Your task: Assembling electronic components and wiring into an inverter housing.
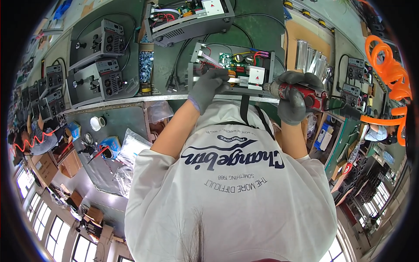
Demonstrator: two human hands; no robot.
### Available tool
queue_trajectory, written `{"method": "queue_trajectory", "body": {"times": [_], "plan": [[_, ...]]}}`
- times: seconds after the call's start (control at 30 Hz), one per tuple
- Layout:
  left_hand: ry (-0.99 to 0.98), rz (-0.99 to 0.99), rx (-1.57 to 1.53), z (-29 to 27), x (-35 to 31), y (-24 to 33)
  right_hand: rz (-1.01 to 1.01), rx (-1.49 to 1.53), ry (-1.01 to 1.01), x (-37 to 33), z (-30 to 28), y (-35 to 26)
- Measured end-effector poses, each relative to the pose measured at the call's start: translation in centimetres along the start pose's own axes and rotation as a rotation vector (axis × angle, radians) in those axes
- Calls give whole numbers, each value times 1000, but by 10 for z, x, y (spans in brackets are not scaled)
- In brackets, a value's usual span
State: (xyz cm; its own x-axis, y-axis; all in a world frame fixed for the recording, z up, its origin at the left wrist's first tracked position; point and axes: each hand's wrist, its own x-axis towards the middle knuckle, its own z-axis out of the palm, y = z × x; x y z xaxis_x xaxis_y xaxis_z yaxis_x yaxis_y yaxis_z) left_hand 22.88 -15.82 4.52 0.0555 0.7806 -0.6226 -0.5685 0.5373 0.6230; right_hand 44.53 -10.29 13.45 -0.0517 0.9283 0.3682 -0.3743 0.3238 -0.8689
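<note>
My right hand [291,107], in a dark grey glove, is closed round a red and black air screwdriver [310,99]. The tool's tip points left, toward the front right corner of an open metal chassis [270,72]. Inside that chassis sit a green circuit board [225,58], coloured wires and a white plate with a red triangle [256,75]. Over its front left part, my gloved left hand [206,91] has its fingertips pressed together. Whatever they may pinch is too small to make out. An orange coiled hose [384,118] runs from the driver to the right.
Another opened unit [190,28] stands behind the chassis. Two grey housings with round sockets [98,81] stand to the left, beside a bin of small screws [146,65]. Black cables [176,65] lie between. Silver metal parts [310,59] are stacked on cardboard at the right.
</note>
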Motion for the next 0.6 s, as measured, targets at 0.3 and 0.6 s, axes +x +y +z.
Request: {"method": "queue_trajectory", "body": {"times": [0.3, 0.6], "plan": [[31, -94, 35, 7, -5, -5, -1, 93, -92, -3, 5, 8], [-30, -49, 90, -7, -1, -4, 122, 20, -192, -3, 16, 21]]}}
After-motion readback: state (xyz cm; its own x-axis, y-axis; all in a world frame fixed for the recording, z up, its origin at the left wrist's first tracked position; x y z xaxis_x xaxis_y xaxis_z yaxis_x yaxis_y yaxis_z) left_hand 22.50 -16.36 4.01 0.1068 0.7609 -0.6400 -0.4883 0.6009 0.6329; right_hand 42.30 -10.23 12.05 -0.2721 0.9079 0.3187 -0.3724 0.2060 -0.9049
